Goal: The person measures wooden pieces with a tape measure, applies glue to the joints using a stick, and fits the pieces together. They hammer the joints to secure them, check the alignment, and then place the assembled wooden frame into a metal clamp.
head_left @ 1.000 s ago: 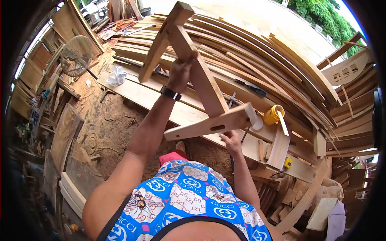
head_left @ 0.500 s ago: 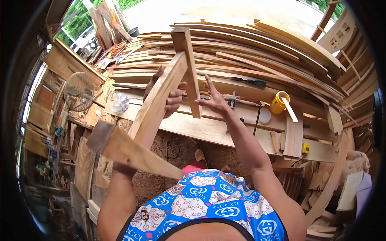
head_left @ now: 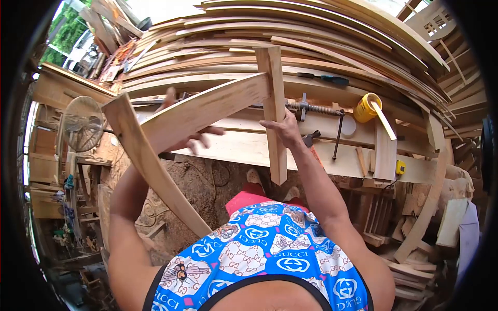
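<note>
A wooden frame of two legs joined by a wide rail (head_left: pixel 207 106) is held up over the bench. Its right leg (head_left: pixel 275 129) stands nearly upright, and my right hand (head_left: pixel 288 128) is closed round that leg below the joint. The left leg (head_left: pixel 150 160) is longer, curves and slants down toward my shirt. My left hand (head_left: pixel 194 141) is beneath the rail near the left leg, its fingers stretched out apart on the near side and its thumb showing on the far side. The rail hides its palm.
Behind the frame, long boards (head_left: pixel 238 39) are stacked. On the bench (head_left: pixel 233 155) are a bar clamp (head_left: pixel 311 108), a hammer (head_left: pixel 311 139), a yellow glue pot (head_left: pixel 366 108) with a wooden stick, a chisel (head_left: pixel 332 80) and a yellow tape measure (head_left: pixel 400 167). A fan (head_left: pixel 83 124) stands left.
The frame has turned clockwise, its right leg moving right and down. My right hand, open and apart before, now grips that leg. The left hand's fingers have loosened from the rail and spread.
</note>
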`<action>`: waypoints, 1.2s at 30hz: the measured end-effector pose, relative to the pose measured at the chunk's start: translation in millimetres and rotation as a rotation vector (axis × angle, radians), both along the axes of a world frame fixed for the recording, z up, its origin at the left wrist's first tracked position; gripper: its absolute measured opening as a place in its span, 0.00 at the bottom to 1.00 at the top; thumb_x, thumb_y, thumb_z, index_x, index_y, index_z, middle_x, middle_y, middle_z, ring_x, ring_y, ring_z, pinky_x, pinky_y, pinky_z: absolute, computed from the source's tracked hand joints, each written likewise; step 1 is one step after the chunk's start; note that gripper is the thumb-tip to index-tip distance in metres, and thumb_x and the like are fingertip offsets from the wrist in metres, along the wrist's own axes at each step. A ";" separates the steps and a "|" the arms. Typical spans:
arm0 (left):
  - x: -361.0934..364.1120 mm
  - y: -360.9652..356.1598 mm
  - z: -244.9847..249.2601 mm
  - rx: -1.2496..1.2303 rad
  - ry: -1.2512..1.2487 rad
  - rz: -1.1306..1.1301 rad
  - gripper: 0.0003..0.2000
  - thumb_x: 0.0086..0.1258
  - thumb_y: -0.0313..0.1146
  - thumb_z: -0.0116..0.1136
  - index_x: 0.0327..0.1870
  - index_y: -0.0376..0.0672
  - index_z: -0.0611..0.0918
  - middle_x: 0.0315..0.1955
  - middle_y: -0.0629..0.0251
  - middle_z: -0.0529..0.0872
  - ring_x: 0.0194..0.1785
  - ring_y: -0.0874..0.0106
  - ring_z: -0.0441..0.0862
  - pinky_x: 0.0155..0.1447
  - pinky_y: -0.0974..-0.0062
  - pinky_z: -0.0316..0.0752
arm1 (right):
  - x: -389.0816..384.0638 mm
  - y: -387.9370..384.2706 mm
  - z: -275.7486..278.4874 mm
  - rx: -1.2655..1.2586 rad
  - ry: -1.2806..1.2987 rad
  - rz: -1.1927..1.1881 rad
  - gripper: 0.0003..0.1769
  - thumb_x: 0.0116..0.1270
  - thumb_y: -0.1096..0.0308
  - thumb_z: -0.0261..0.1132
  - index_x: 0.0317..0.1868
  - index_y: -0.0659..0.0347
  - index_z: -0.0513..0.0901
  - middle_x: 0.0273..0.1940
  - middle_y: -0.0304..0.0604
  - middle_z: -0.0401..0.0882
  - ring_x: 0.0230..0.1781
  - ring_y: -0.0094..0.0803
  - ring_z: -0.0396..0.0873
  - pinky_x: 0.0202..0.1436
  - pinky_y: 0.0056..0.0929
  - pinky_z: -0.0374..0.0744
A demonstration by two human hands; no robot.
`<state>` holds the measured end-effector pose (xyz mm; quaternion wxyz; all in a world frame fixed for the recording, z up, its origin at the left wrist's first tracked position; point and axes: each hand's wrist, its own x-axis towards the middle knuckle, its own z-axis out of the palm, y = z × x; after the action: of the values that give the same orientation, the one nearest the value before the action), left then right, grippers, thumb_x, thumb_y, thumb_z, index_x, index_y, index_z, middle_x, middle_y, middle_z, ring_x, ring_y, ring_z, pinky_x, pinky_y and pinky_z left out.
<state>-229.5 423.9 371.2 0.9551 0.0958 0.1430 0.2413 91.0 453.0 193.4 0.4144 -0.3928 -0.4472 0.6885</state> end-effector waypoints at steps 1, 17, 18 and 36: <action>-36.2 -3.1 -22.2 0.054 -0.083 -0.033 0.57 0.68 0.81 0.39 0.84 0.37 0.50 0.71 0.16 0.60 0.64 0.32 0.78 0.60 0.33 0.81 | -1.0 -3.0 -8.0 -0.057 -0.032 -0.044 0.32 0.53 0.72 0.82 0.58 0.66 0.80 0.47 0.40 0.85 0.47 0.27 0.82 0.55 0.30 0.81; -172.9 34.9 -305.4 0.130 1.159 0.900 0.20 0.68 0.32 0.74 0.52 0.32 0.78 0.44 0.58 0.88 0.46 0.71 0.87 0.51 0.72 0.84 | -57.0 -59.3 -95.5 -0.321 -0.773 -0.413 0.42 0.50 0.58 0.86 0.60 0.67 0.76 0.48 0.51 0.87 0.48 0.40 0.86 0.55 0.37 0.82; -163.2 41.2 -299.0 0.126 1.222 0.893 0.22 0.64 0.32 0.78 0.50 0.31 0.78 0.41 0.59 0.87 0.43 0.74 0.86 0.49 0.74 0.84 | -56.5 -58.4 -96.4 -0.303 -0.782 -0.445 0.40 0.50 0.58 0.86 0.59 0.68 0.77 0.46 0.49 0.87 0.46 0.38 0.85 0.54 0.37 0.82; -118.3 47.5 -304.6 0.169 1.639 0.859 0.45 0.57 0.40 0.84 0.68 0.30 0.65 0.49 0.52 0.81 0.49 0.66 0.83 0.54 0.68 0.83 | -28.8 -52.3 -109.3 -0.294 -0.740 -0.394 0.34 0.58 0.55 0.82 0.57 0.68 0.80 0.47 0.47 0.86 0.46 0.35 0.85 0.53 0.35 0.81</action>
<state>-347.8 471.5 66.6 0.3744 0.2444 0.7784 0.4407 62.2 400.7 84.1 0.2895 -0.7453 -0.3793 0.4657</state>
